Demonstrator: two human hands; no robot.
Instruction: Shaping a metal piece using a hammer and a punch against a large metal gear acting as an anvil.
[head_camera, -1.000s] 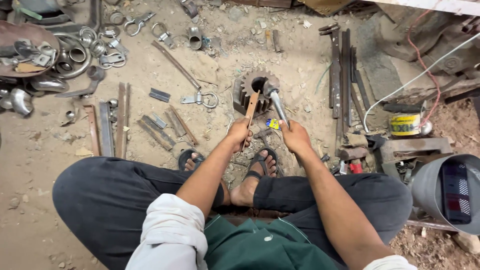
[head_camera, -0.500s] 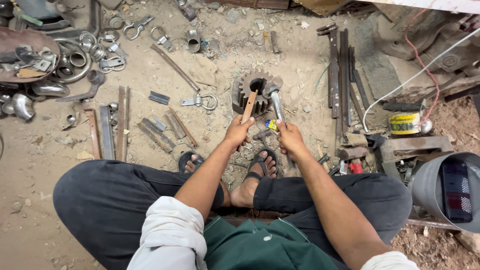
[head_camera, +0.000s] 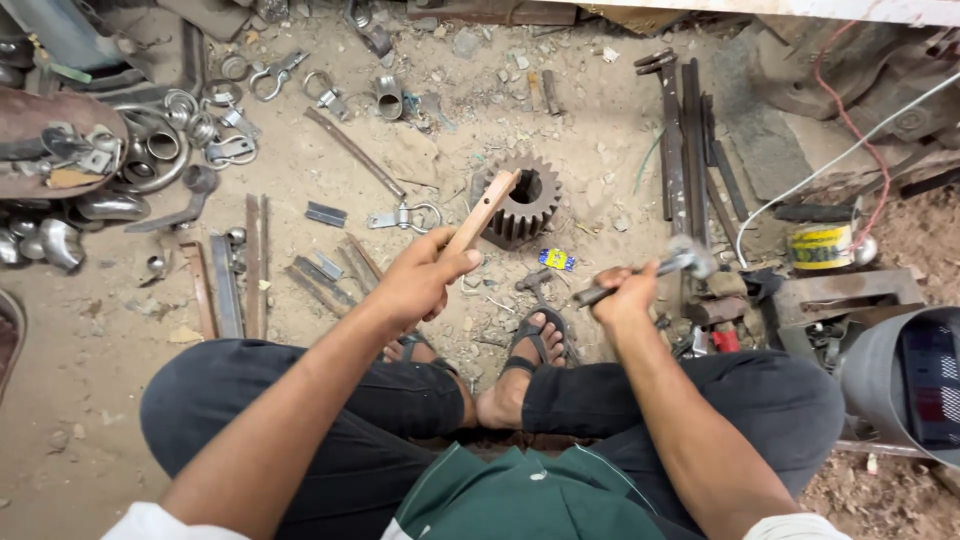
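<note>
I squat on a dirt floor. My left hand (head_camera: 425, 280) grips a wooden stick (head_camera: 485, 210) whose far end rests on the rim of a rusty toothed gear (head_camera: 530, 205) standing on the ground. My right hand (head_camera: 625, 292) holds a hammer (head_camera: 655, 268) by its handle; the metal head is swung out to the right, away from the gear, and looks blurred. My sandalled feet (head_camera: 525, 345) sit just below the gear.
Long steel bars (head_camera: 690, 150) lie right of the gear. Rings, clamps and pipe pieces (head_camera: 190, 140) litter the upper left. Flat metal strips (head_camera: 240, 270) lie at left. A yellow can (head_camera: 820, 245) and a white cable (head_camera: 830, 160) are at right, near a grey drum (head_camera: 900, 380).
My right hand has pulled the hammer back from the gear, out to the right. The left hand keeps the wooden stick against the gear.
</note>
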